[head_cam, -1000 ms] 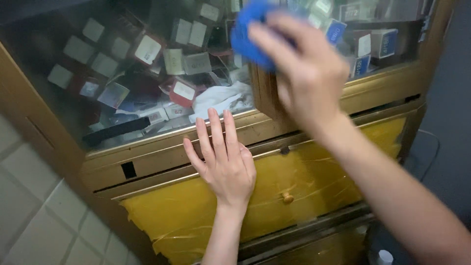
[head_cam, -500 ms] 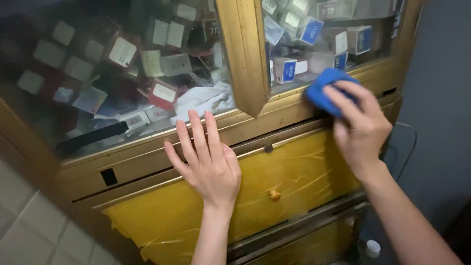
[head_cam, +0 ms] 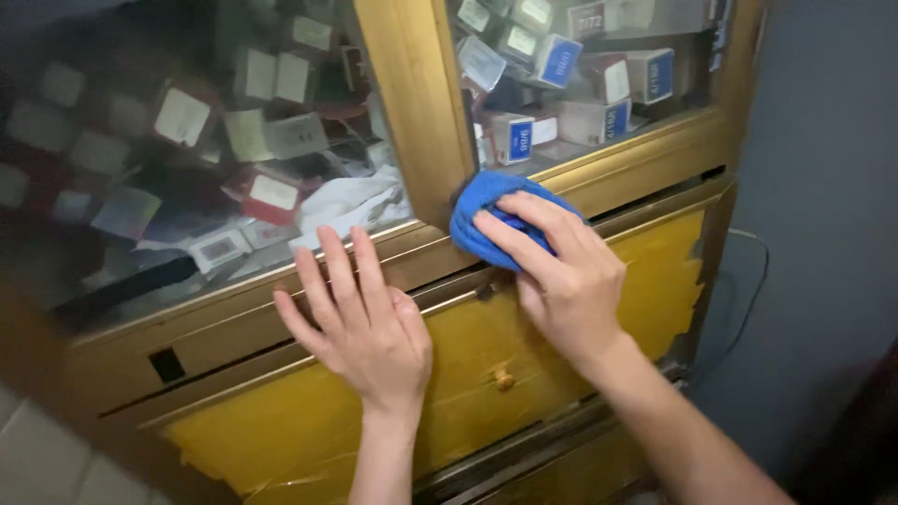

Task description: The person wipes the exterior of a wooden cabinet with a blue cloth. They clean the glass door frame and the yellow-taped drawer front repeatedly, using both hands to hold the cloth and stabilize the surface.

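Note:
My right hand (head_cam: 561,276) presses a crumpled blue cloth (head_cam: 486,210) against the gold-painted wooden frame of a glass-fronted cabinet (head_cam: 412,103), at the foot of the upright post between two panes. My left hand (head_cam: 360,323) lies flat with fingers spread on the cabinet's lower rail, just above a yellow drawer front (head_cam: 468,365) with a small round knob (head_cam: 504,379). The two hands are close together but apart.
Behind the glass lie several small boxes, red and white on the left (head_cam: 267,192), blue and white on the right (head_cam: 645,75), plus white crumpled paper (head_cam: 351,201). A grey wall (head_cam: 823,234) with a thin cable stands to the right. Pale floor tiles show at bottom left.
My right hand swept the blue cloth from the upper glass down to the right rail, then left to the foot of the post. My left hand stayed flat on the rail.

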